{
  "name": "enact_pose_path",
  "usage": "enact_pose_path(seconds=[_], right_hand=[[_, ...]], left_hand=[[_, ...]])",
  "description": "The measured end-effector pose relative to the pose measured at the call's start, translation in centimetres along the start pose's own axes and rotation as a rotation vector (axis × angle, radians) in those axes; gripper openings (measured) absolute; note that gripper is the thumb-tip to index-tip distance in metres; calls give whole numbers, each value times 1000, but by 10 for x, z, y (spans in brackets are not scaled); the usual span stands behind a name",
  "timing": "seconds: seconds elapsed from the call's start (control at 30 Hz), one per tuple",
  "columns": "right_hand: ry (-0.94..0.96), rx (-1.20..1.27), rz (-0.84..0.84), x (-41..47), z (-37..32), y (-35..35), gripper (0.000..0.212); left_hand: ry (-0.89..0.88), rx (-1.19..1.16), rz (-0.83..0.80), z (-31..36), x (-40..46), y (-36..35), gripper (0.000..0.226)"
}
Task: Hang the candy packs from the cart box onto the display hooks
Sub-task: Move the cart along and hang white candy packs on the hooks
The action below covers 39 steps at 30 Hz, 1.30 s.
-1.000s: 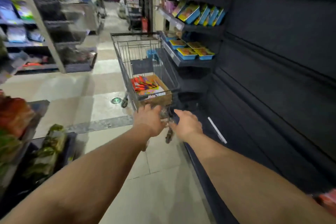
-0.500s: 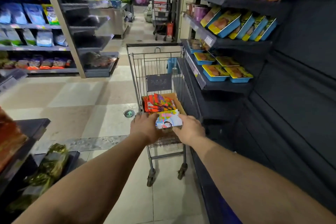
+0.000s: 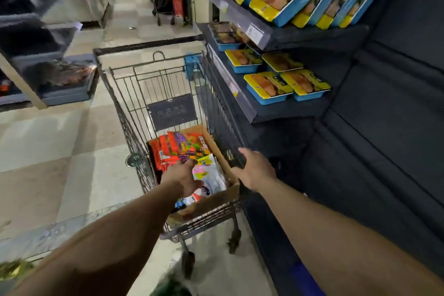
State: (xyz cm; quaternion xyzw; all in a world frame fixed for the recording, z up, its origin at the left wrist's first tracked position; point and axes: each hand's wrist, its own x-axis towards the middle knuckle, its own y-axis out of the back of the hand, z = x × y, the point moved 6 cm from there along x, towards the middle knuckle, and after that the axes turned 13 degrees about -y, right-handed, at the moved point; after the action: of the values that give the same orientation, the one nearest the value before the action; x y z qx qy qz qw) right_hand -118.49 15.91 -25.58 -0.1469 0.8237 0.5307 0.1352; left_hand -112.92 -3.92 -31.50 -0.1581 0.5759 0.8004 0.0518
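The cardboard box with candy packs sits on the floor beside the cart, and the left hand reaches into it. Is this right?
Not quite. The head view shows the cardboard box sitting inside the cart, not on the floor beside it. The rest holds: the left hand reaches into it, onto the candy packs.

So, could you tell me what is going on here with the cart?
A person is restocking candy from a shopping cart parked beside the shelves. The left hand reaches into the cardboard box and rests on the candy packs. The right hand grips the cart's right edge. No pack is lifted out yet.
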Motion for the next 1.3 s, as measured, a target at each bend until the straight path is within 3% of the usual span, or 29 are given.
enact_pose_path(seconds=[0.2, 0.47, 0.7, 0.83, 1.0, 1.07, 1.2, 1.3], right_hand=[[-284, 147, -53, 75, -6, -54, 63], [-633, 298, -149, 102, -10, -140, 60], [-793, 395, -85, 113, 7, -199, 47], [-841, 450, -60, 113, 14, -223, 49], [-907, 545, -49, 114, 14, -231, 54], [-956, 657, -14, 115, 11, -229, 57], [-996, 1054, -31, 119, -6, -235, 73], [-997, 1298, -83, 125, -21, -246, 45]], left_hand=[[-192, -55, -235, -48, 121, -26, 72], [-183, -247, -503, -93, 204, -92, 74], [-97, -381, -558, -94, 233, -174, 78], [-98, -365, -538, -83, 225, -196, 33], [-109, -374, -585, -90, 209, -184, 43], [-109, -418, -602, -103, 208, -167, 34], [-164, -598, -690, -119, 211, -132, 42], [-233, -670, -755, -112, 211, -111, 45]])
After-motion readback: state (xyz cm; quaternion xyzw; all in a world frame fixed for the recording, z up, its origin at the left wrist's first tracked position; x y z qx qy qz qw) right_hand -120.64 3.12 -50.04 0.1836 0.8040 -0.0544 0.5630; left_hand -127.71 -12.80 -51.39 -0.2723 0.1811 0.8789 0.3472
